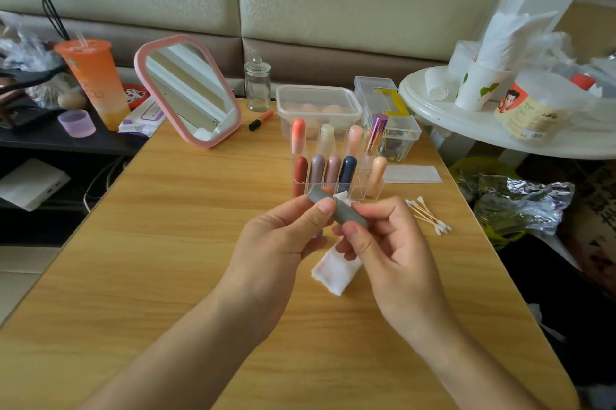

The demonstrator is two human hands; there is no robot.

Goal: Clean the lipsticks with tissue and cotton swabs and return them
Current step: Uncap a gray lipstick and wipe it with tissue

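Both my hands hold one grey lipstick (343, 212) over the wooden table (186, 243). My left hand (283, 239) grips its upper end, the thumb pressed on the tube. My right hand (383, 239) pinches its lower end. A bit of orange-red shows at the tube's top. A folded white tissue (335, 273) with red smears lies on the table under my hands. Several cotton swabs (428, 214) lie to the right. Behind stands a clear organizer (358, 191) with several lipsticks upright in it.
A pink mirror (188, 89), a glass jar (257, 84) and clear plastic boxes (318, 106) stand at the table's back. An orange cup (95, 83) sits on the dark side shelf at left. A white round table (500, 129) with tissues stands at right.
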